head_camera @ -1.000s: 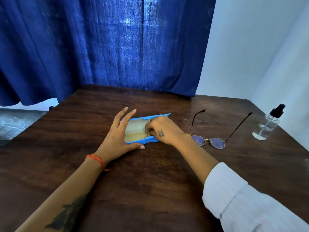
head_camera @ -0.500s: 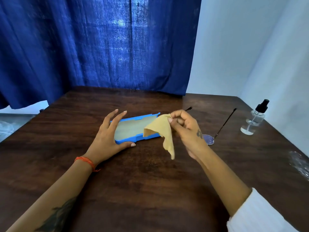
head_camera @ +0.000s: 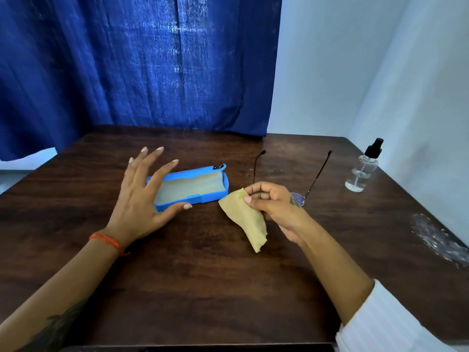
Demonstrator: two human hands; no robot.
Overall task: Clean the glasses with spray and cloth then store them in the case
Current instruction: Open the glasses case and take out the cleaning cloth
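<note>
Right hand (head_camera: 272,203) pinches one corner of a tan cloth (head_camera: 245,218); the rest hangs limp, zigzag-cut edge, low over the dark wooden table (head_camera: 203,288). Left hand (head_camera: 142,199) spread, fingers loose, grasping nothing, thumb tip at the near edge of the open blue case (head_camera: 193,185). Glasses (head_camera: 302,184) lie behind the right hand, arms unfolded. Clear spray bottle (head_camera: 363,168), black top, stands far right.

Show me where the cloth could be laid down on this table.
Bare wood spans the near table between both forearms, and behind the case toward the curtain. Crowded: right hand, cloth, glasses, spray bottle.
</note>
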